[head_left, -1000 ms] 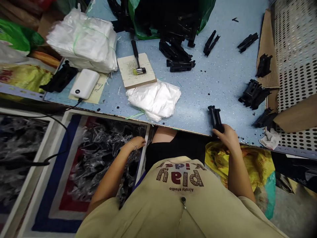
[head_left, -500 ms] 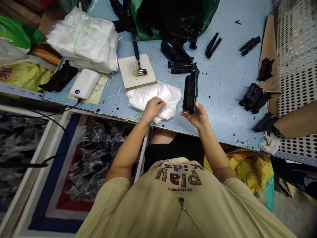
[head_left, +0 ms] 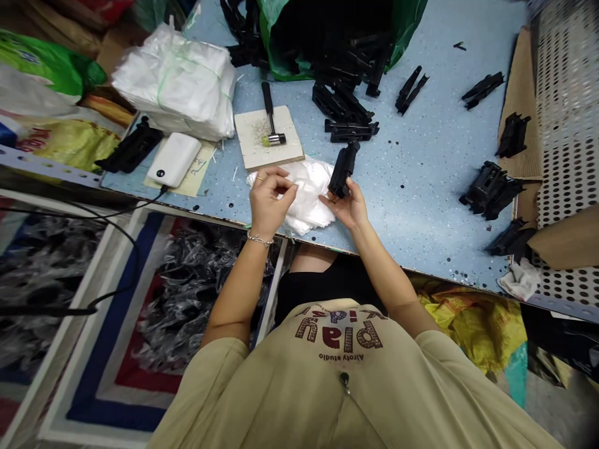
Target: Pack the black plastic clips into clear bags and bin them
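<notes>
My right hand [head_left: 349,204] is closed around the lower end of a black plastic part [head_left: 343,168], which tilts up and away from me. My left hand [head_left: 272,198] pinches thumb to forefinger on the edge of a thin plastic bag [head_left: 302,184]. That bag lies at the top of a loose stack of white plastic bags [head_left: 309,215] by the table's front edge. The right fingertips are close to the stack's right side. Just behind it, a small hammer [head_left: 274,125] rests on a pale wooden block [head_left: 246,140].
Several black parts [head_left: 344,106] spill from a green sack [head_left: 416,31] at the back; others [head_left: 491,187] line the right side. On the left are a tied bundle of white bags [head_left: 182,81] and a white power bank [head_left: 174,159]. Below stands a crate of bagged parts [head_left: 187,293].
My left hand has lifted and shifted left, pulling at the bag's edge. My right hand has brought the black part left, over the stack's edge, and tilted it. The view has shifted slightly.
</notes>
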